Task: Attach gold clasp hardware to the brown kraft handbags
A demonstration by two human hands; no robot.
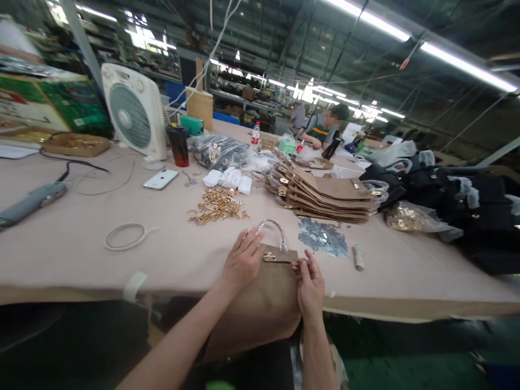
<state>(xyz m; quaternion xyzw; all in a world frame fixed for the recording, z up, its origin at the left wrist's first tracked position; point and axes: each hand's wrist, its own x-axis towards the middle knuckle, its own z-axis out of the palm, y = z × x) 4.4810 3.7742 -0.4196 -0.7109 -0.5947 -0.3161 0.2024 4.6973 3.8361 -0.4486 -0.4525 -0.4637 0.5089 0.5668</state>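
Two hands steady a tan, flat-sided bag [260, 309] overhanging the pale cloth-covered table [81, 244] edge: left hand [242, 261] pressing open-palmed beside its gold metal clasp [270, 257], right hand [309, 283] pinching the top corner. If either grip loosens, the hanging weight may drag it floorward.

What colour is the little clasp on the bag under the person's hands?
Gold clasp, on a brown bag; the head view shows it.

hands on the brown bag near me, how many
2: left hand beside the gold clasp on the brown bag, right hand holding its top right corner.
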